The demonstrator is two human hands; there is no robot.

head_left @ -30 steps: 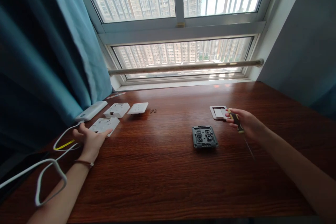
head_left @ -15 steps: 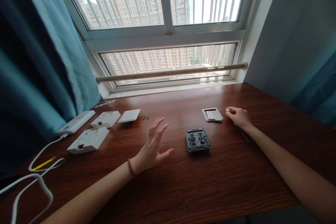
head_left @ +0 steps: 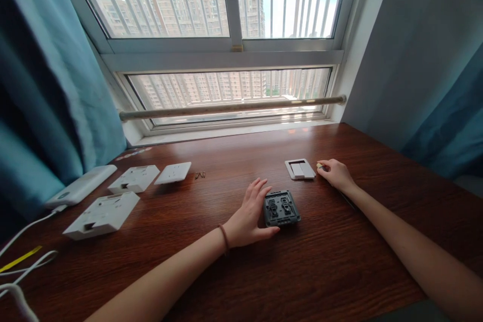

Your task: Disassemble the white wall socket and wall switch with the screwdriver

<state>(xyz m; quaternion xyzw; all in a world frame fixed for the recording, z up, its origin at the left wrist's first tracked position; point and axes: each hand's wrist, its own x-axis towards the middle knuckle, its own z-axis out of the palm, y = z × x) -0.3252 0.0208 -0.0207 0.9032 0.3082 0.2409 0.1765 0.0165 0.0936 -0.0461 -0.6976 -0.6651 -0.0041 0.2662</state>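
Note:
My left hand (head_left: 251, 219) is at the left side of a dark grey square switch base (head_left: 282, 208), which lies flat with two black mechanisms facing up. Its fingers are spread, with the fingertips by the back left corner and the thumb by the front edge; whether they touch it I cannot tell. Farther right, my right hand (head_left: 337, 175) is closed on a thin screwdriver (head_left: 320, 166). The yellowish handle end peeks out by the fingertips, and the shaft points back under the wrist. Just left of that hand lies a white switch frame (head_left: 290, 169) with white rocker plates (head_left: 302, 170).
On the left stand two white mounting boxes (head_left: 103, 216), a white socket panel (head_left: 173, 173), several small screws (head_left: 199, 175) and a white power strip (head_left: 83, 186) with its cable. A yellow strip (head_left: 20, 259) lies near the cable. The wooden table (head_left: 320, 266) ends at the window.
My left hand has moved right, from bare table to the left edge of the switch base. My right hand stays beside the switch frame with the screwdriver. The view has shifted slightly.

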